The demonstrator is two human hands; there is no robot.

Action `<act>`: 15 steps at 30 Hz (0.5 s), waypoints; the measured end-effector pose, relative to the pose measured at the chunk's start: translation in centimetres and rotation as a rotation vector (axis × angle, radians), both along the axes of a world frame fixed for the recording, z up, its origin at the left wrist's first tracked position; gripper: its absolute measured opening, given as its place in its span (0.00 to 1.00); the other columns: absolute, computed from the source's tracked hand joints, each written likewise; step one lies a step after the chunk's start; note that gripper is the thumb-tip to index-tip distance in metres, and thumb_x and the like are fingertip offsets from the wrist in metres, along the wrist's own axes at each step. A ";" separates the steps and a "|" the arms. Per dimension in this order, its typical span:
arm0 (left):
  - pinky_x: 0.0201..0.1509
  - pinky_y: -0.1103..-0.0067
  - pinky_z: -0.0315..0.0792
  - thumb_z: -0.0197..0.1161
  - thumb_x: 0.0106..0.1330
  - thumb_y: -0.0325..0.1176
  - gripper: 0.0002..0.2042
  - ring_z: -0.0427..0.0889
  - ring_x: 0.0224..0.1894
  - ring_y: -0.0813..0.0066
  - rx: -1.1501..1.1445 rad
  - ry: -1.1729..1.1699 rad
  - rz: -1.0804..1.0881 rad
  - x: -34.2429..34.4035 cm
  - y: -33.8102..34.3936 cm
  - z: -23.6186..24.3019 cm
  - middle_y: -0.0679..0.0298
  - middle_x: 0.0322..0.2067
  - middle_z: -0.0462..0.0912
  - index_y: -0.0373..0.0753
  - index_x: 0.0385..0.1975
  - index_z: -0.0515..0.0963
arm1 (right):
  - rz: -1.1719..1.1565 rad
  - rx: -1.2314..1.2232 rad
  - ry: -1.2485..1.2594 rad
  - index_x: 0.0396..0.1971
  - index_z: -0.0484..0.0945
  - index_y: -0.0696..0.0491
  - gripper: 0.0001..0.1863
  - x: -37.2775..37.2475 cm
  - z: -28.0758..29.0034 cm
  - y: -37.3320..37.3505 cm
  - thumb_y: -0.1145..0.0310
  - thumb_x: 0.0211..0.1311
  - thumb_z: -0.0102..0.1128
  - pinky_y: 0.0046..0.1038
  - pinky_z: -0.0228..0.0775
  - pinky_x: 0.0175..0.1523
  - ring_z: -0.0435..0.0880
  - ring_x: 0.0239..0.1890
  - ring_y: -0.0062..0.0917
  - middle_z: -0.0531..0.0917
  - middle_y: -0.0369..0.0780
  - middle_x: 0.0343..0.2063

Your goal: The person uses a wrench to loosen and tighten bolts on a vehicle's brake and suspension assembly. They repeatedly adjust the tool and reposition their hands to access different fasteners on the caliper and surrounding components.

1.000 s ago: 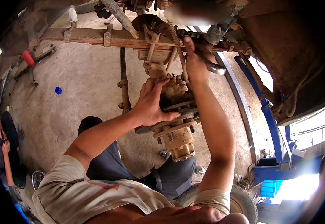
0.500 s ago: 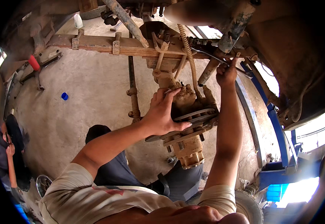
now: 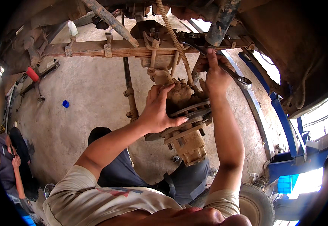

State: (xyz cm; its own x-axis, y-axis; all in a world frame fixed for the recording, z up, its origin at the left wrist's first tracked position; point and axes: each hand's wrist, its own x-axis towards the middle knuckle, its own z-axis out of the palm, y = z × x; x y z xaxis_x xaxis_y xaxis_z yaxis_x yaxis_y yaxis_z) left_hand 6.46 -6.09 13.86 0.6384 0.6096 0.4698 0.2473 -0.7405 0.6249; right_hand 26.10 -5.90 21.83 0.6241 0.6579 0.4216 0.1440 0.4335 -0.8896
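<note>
My right hand is closed around a combination wrench. The ring end points toward the lower right. Its far end reaches up beside the shock absorber, where the jaw is hard to make out. My left hand straddles the dirty brake assembly. Its fingers curve over the upper part, and the thumb stretches along the brake disc. Below the disc hangs the muddy wheel hub. A ribbed hose runs down between both hands.
A leaf spring crosses above the hands. Blue metal framing stands at right, and a tyre lies below. A blue cup and a red-handled tool are on the left. Another person crouches at far left.
The view has shifted slightly. My right hand has come lower and left with the wrench, whose ring end now shows plainly. My left hand stays at the brake assembly.
</note>
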 end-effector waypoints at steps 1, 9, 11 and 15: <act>0.65 0.64 0.57 0.73 0.47 0.48 0.48 0.60 0.59 0.49 -0.002 0.001 -0.001 0.0 0.0 -0.1 0.47 0.54 0.58 0.37 0.65 0.53 | 0.001 0.017 0.006 0.28 0.77 0.63 0.18 -0.2 0.0 0.1 0.60 0.60 0.65 0.22 0.73 0.23 0.79 0.16 0.22 0.82 0.43 0.19; 0.65 0.64 0.57 0.74 0.46 0.49 0.48 0.60 0.59 0.51 0.017 0.036 -0.005 -0.1 -0.3 0.7 0.48 0.54 0.58 0.37 0.65 0.53 | 0.015 -0.010 -0.048 0.28 0.78 0.62 0.15 -2.1 -0.3 1.3 0.62 0.60 0.65 0.20 0.72 0.23 0.80 0.17 0.19 0.82 0.40 0.19; 0.65 0.64 0.57 0.74 0.46 0.49 0.48 0.60 0.59 0.50 0.021 0.029 -0.004 -0.1 -0.2 0.6 0.48 0.54 0.58 0.37 0.65 0.53 | -0.005 -0.028 -0.049 0.27 0.79 0.61 0.15 -1.2 -0.7 1.9 0.61 0.61 0.65 0.20 0.70 0.23 0.79 0.17 0.18 0.82 0.39 0.18; 0.64 0.63 0.58 0.74 0.46 0.49 0.48 0.61 0.58 0.50 0.010 -0.031 -0.038 0.2 -0.2 0.1 0.48 0.54 0.58 0.38 0.65 0.53 | 0.228 -0.019 0.480 0.29 0.76 0.54 0.14 11.4 -2.9 5.4 0.57 0.63 0.61 0.19 0.60 0.20 0.69 0.17 0.17 0.74 0.34 0.16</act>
